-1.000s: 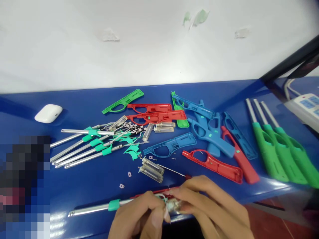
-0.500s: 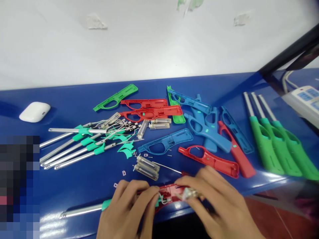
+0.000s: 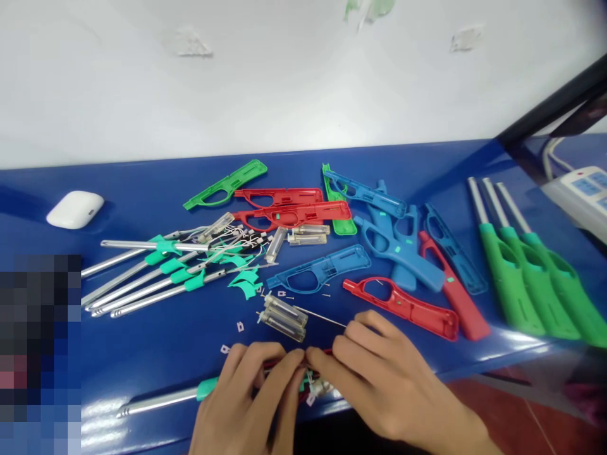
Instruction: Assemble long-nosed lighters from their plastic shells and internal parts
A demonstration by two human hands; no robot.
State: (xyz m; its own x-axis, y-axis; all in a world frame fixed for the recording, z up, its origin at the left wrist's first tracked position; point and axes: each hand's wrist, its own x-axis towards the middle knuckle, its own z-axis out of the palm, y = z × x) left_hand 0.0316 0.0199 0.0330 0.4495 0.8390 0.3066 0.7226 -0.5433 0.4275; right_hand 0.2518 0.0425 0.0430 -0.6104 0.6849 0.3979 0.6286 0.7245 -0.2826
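Observation:
At the table's front edge, my left hand (image 3: 251,395) has its fingers closed over a red shell, which shows only in slivers between the hands. A silver tube (image 3: 161,401) with a green collar (image 3: 206,388) sticks out to the left from under it. My right hand (image 3: 379,376) meets it fingertip to fingertip over the shell, its fingers bent and pressed together. Beneath the right fingers are a small clear part with white wires (image 3: 318,385) and a tiny pink piece (image 3: 310,399). What the right fingertips pinch is hidden.
Beyond the hands lie clear fuel tanks (image 3: 283,316), a thin metal rod (image 3: 320,316), a red half shell (image 3: 403,306), blue shells (image 3: 322,268) and several tube assemblies (image 3: 152,297). Three green lighters (image 3: 516,278) lie right; a white case (image 3: 76,210) sits left.
My right hand has moved left with the clear part, from the shell's right end to beside my left fingertips. More of the red shell is now covered. The view has shifted slightly.

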